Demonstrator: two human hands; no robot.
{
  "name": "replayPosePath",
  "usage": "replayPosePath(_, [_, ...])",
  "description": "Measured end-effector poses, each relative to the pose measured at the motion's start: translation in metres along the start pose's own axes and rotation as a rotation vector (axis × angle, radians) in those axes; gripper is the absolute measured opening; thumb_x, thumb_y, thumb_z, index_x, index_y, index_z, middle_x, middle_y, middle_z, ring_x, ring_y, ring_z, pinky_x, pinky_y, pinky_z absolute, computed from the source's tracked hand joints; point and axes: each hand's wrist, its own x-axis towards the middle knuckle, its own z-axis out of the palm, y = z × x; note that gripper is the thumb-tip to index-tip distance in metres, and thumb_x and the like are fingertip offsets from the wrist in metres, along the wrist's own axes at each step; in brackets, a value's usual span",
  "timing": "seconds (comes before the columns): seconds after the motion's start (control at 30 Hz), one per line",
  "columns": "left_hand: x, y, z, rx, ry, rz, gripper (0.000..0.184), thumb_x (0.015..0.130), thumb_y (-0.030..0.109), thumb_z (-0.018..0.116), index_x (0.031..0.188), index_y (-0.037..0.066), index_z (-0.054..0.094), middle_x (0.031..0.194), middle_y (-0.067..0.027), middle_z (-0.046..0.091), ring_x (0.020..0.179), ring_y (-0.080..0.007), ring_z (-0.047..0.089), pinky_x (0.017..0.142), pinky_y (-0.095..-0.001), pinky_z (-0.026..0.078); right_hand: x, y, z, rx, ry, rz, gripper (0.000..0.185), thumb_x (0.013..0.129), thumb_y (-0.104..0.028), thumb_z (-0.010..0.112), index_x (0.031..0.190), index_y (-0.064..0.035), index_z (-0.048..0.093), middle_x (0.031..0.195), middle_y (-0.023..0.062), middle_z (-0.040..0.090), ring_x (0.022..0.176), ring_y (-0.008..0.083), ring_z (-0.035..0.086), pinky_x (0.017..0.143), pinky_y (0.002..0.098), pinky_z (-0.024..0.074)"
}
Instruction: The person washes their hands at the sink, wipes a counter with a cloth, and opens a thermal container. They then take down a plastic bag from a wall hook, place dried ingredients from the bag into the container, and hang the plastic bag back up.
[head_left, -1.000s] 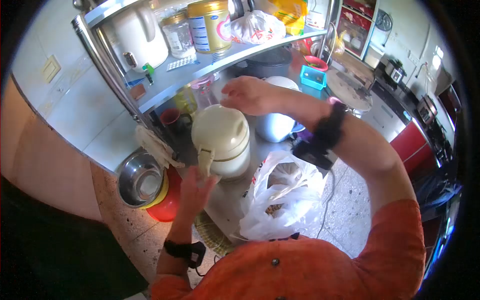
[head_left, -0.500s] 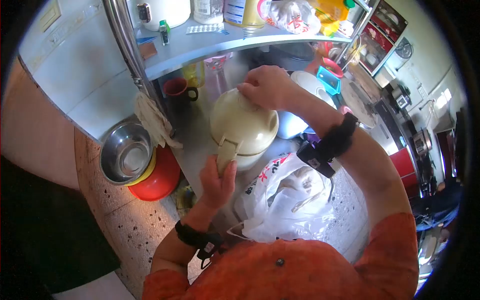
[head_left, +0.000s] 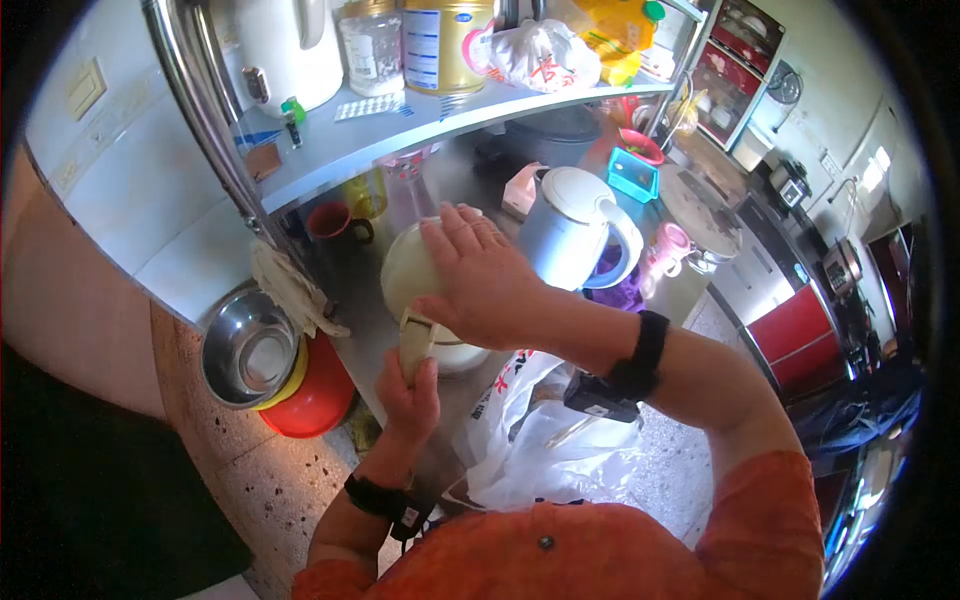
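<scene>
A cream pot with a rounded lid (head_left: 405, 270) stands on the metal counter, partly covered by my hands. My left hand (head_left: 410, 400) is closed around its handle (head_left: 415, 345), which points toward me. Across the lid lies my right hand (head_left: 480, 280), palm down with its fingers stretched out. Just right of the pot stands a light-blue and white kettle (head_left: 565, 235). A white plastic bag (head_left: 560, 450) with something inside sits in front of the pot, under my right forearm. To the pot's left is a dark red mug (head_left: 335, 225).
Above the counter's back runs a shelf (head_left: 425, 125) holding a tin (head_left: 448, 45), a jar (head_left: 372, 50) and bags. A metal post (head_left: 195, 100) rises at left, with a cloth (head_left: 285, 285) hanging on it. Basins (head_left: 240, 350) are stacked below left. A turquoise basket (head_left: 633, 175) stands farther right.
My right hand has gone from gripping the lid's top with bent fingers to lying flat over it. My left hand keeps the handle. The view has shifted, showing more of the kettle.
</scene>
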Motion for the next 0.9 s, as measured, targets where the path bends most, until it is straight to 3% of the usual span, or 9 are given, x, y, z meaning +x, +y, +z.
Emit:
replayPosePath(0.3, [0.0, -0.004, 0.004, 0.048, 0.018, 0.077, 0.02, 0.08, 0.019, 0.054, 0.078, 0.001, 0.044, 0.067, -0.0137, 0.049, 0.059, -0.0276, 0.049, 0.052, -0.0354, 0.038, 0.001, 0.019, 0.008, 0.114, 0.057, -0.022, 0.071, 0.076, -0.041, 0.054, 0.124, 0.0045, 0.029, 0.127, 0.0254, 0.03, 0.121, 0.0374, 0.025, 0.1, 0.0413, 0.0211])
replayPosePath(0.37, [0.003, 0.001, 0.005, 0.033, 0.03, 0.089, 0.02, 0.08, 0.019, 0.053, 0.078, 0.001, 0.044, 0.068, -0.0138, 0.049, 0.059, -0.0276, 0.049, 0.052, -0.0355, 0.038, 0.001, 0.036, 0.001, 0.369, 0.058, -0.003, 0.069, 0.075, -0.039, 0.057, 0.123, 0.0042, 0.031, 0.126, 0.0248, 0.031, 0.121, 0.0354, 0.026, 0.1, 0.0407, 0.0214])
replayPosePath(0.43, [0.001, 0.01, 0.004, 0.017, 0.011, -0.022, 0.021, 0.081, 0.019, 0.053, 0.078, 0.001, 0.044, 0.068, -0.0143, 0.049, 0.059, -0.0278, 0.049, 0.052, -0.0351, 0.038, -0.004, 0.042, -0.008, 0.3, 0.156, -0.031, 0.065, 0.076, -0.036, 0.056, 0.121, 0.0048, 0.033, 0.127, 0.0254, 0.03, 0.12, 0.0351, 0.028, 0.1, 0.0399, 0.0214])
replayPosePath(0.53, [0.001, 0.003, 0.009, 0.044, 0.071, 0.07, 0.023, 0.081, 0.02, 0.053, 0.077, 0.0, 0.043, 0.066, -0.0142, 0.048, 0.058, -0.0281, 0.048, 0.051, -0.035, 0.038, -0.007, 0.04, -0.01, 0.131, 0.168, -0.153, 0.067, 0.077, -0.039, 0.053, 0.123, 0.0044, 0.03, 0.128, 0.0256, 0.028, 0.122, 0.0362, 0.026, 0.1, 0.0429, 0.0212])
replayPosePath(0.6, [0.002, 0.003, 0.008, 0.048, 0.064, 0.066, 0.023, 0.081, 0.02, 0.053, 0.079, 0.0, 0.043, 0.068, -0.0148, 0.049, 0.059, -0.0284, 0.049, 0.053, -0.0348, 0.039, -0.01, 0.029, -0.001, 0.027, 0.033, -0.238, 0.064, 0.079, -0.036, 0.052, 0.122, 0.0066, 0.03, 0.127, 0.0258, 0.03, 0.122, 0.0361, 0.024, 0.1, 0.0412, 0.0202])
replayPosePath(0.67, [0.003, 0.004, 0.009, 0.05, 0.046, 0.06, 0.023, 0.081, 0.02, 0.053, 0.081, -0.001, 0.044, 0.069, -0.0154, 0.05, 0.06, -0.0287, 0.05, 0.054, -0.0345, 0.04, -0.017, 0.024, 0.003, 0.114, 0.096, -0.205, 0.069, 0.078, -0.038, 0.052, 0.123, 0.0076, 0.026, 0.129, 0.0267, 0.026, 0.123, 0.0373, 0.022, 0.101, 0.0413, 0.0189])
replayPosePath(0.73, [0.003, 0.01, 0.011, -0.007, 0.058, -0.071, 0.025, 0.081, 0.02, 0.052, 0.087, -0.003, 0.046, 0.075, -0.0179, 0.053, 0.065, -0.0314, 0.052, 0.059, -0.0351, 0.042, -0.014, 0.023, 0.008, 0.126, 0.118, -0.172, 0.07, 0.078, -0.038, 0.052, 0.124, 0.0078, 0.026, 0.129, 0.0271, 0.025, 0.122, 0.0378, 0.023, 0.102, 0.0412, 0.0186])
replayPosePath(0.8, [0.012, -0.03, 0.018, 0.158, 0.129, 0.062, 0.028, 0.082, 0.021, 0.051, 0.092, -0.005, 0.047, 0.08, -0.0203, 0.054, 0.07, -0.0334, 0.053, 0.064, -0.0353, 0.043, -0.007, 0.036, 0.012, 0.062, 0.091, -0.246, 0.071, 0.077, -0.038, 0.053, 0.124, 0.0079, 0.024, 0.13, 0.0273, 0.024, 0.122, 0.038, 0.023, 0.102, 0.041, 0.0181])
replayPosePath(0.9, [0.033, -0.013, 0.01, 0.146, 0.072, 0.08, 0.029, 0.083, 0.022, 0.048, 0.095, -0.005, 0.048, 0.082, -0.0212, 0.055, 0.073, -0.0338, 0.053, 0.067, -0.0363, 0.042, -0.019, 0.045, 0.0, 0.085, 0.074, -0.199, 0.073, 0.077, -0.039, 0.054, 0.125, 0.008, 0.024, 0.13, 0.0262, 0.026, 0.12, 0.0361, 0.028, 0.1, 0.0404, 0.0232])
